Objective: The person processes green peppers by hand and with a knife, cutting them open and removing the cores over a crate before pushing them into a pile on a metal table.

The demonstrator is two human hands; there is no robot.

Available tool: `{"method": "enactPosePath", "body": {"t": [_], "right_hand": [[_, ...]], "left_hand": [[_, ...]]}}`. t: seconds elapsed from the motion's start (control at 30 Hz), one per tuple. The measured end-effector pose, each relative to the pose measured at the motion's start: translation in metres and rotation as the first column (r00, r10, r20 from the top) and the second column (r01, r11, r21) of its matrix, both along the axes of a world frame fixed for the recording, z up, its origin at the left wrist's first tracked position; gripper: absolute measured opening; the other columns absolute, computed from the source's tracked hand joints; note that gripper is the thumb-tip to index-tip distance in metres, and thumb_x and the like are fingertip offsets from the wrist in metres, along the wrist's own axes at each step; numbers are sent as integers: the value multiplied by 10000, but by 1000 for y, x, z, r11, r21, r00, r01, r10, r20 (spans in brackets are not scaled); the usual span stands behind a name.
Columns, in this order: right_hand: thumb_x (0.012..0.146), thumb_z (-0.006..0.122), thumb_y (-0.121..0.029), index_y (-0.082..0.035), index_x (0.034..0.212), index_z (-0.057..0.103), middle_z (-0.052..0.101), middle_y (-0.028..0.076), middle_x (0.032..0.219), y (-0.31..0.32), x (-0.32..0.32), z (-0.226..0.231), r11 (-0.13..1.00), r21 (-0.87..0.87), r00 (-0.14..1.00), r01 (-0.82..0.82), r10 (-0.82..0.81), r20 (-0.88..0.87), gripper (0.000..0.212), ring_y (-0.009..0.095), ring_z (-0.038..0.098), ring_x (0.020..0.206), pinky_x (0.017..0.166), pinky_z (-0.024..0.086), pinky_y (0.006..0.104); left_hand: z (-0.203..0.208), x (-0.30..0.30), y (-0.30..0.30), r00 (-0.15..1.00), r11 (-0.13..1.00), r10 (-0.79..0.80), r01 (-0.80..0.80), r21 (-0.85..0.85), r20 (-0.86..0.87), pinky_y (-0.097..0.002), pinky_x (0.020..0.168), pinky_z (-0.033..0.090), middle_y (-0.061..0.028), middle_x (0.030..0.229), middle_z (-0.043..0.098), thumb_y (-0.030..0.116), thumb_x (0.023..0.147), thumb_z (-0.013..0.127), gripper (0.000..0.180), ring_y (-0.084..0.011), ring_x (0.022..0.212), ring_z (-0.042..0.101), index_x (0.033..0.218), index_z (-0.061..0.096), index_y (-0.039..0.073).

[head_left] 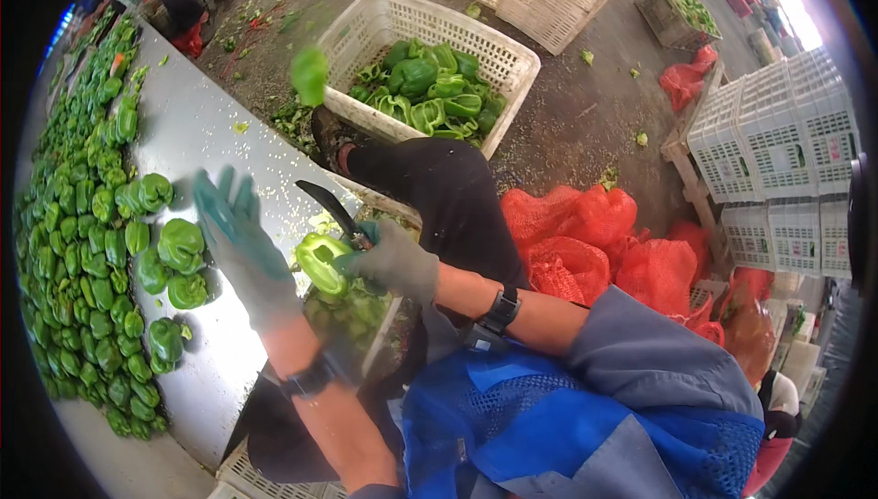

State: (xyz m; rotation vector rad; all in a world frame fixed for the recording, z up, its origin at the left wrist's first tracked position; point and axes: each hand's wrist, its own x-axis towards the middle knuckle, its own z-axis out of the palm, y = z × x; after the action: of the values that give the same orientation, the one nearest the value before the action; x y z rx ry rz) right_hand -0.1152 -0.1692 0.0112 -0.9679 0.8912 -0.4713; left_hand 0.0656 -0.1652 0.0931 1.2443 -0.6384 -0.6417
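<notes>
1. Head view: from far away, I see the left hand [245,252] in a gray and green glove. Its fingers are straight and a bit spread, gripping nothing. It is up by the edge of the shiny metal desk [178,106], and I can't tell if it touches the metal.
2. I see the right hand [398,261] in the same kind of glove. Its fingers are curled around a knife [327,206] and also hold a cut green pepper [320,263]. The dark blade points up and to the left.
3. The cut green pepper is just left of the right hand, under the blade. I can see its pale inside. Below it are green pepper bits [343,316] in a crate.
4. I see lots of whole green peppers [91,261] piled along the left side of the desk. A few big ones sit at the pile's edge, near the left hand. Little pale seeds dot the metal.
5. Past the right hand, on the floor, is a big white crate [439,23] with cut peppers [430,87] inside. A blurry green pepper piece [309,75] shows by its left edge. I can't tell if they touch.
6. Red mesh bags [567,266] lie in a heap to the right. Beyond them, I see stacked white crates [768,142].
</notes>
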Motion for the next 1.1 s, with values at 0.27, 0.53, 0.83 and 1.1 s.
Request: {"method": "enactPosePath", "body": {"t": [0.27, 0.53, 0.83, 1.1], "right_hand": [[886, 803, -343, -15, 1091, 703, 719, 214, 861, 14, 18, -9, 627, -730, 950, -271, 51, -309, 399, 413, 736, 804, 790, 572, 525], [859, 704, -173, -28, 1064, 721, 757, 207, 897, 22, 35, -11, 375, -861, 939, -344, 118, -323, 252, 382, 777, 890, 850, 606, 504], [893, 813, -364, 22, 944, 760, 719, 219, 795, 9, 21, 42, 818, -523, 926, -238, 29, -376, 393, 366, 731, 735, 751, 591, 481], [890, 766, -386, -11, 974, 767, 753, 238, 921, 47, 32, 13, 424, -626, 756, -655, 362, -545, 385, 445, 743, 946, 893, 576, 529]], "left_hand": [[-94, -45, 129, 881, 979, -67, 149, 141, -469, -420, 1171, 514, -167, 1509, 644, 457, 1201, 451, 595, -271, 1350, 645, 1635, 451, 51], [-95, -50, 145, 920, 995, 42, -3, 98, -390, -495, 1165, 530, -151, 1449, 704, 401, 1111, 571, 590, -316, 1322, 676, 1582, 573, 46], [-91, -49, 154, 609, 978, -41, -138, -157, -792, -499, 1077, 591, -224, 1435, 700, 500, 1088, 591, 694, -361, 1229, 717, 1594, 542, 28], [-112, -55, 163, 805, 994, 67, -103, -28, -589, -512, 1113, 570, -222, 1436, 697, 471, 1094, 614, 696, -337, 1269, 697, 1594, 526, -6]]}}
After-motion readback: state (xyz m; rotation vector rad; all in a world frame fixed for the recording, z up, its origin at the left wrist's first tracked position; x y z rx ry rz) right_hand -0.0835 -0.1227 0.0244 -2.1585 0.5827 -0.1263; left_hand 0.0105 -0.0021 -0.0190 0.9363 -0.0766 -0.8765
